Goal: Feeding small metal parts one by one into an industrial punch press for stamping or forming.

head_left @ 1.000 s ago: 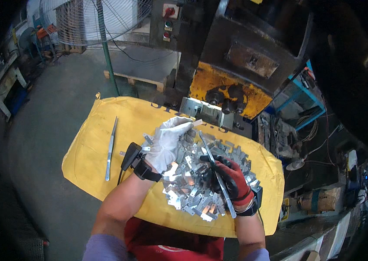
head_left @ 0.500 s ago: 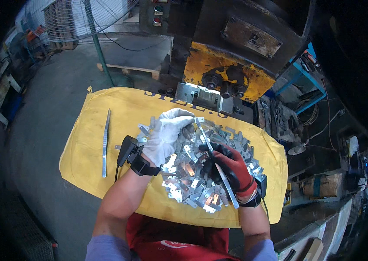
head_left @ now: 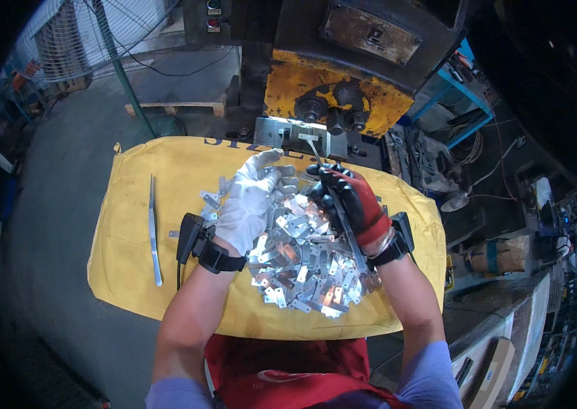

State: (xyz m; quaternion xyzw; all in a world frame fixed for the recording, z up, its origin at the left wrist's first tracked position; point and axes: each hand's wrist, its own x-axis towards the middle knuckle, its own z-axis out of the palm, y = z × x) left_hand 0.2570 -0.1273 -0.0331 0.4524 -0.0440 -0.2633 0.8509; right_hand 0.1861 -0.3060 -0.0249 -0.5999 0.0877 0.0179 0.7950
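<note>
My left hand [head_left: 251,204] rests loosely open on the plates [head_left: 302,262], steadying the heap. My right hand [head_left: 350,201] grips a thin rod [head_left: 343,218], angled toward the press [head_left: 333,109].

We've got a yellow sack [head_left: 166,204] spread flat across the table under the work, dark printed lettering along its far edge. Up top, a rectangular grey metal nameplate [head_left: 370,34] sits on the dark press body. At lower right, a brown cardboard box [head_left: 496,371] leans beside the table.
</note>
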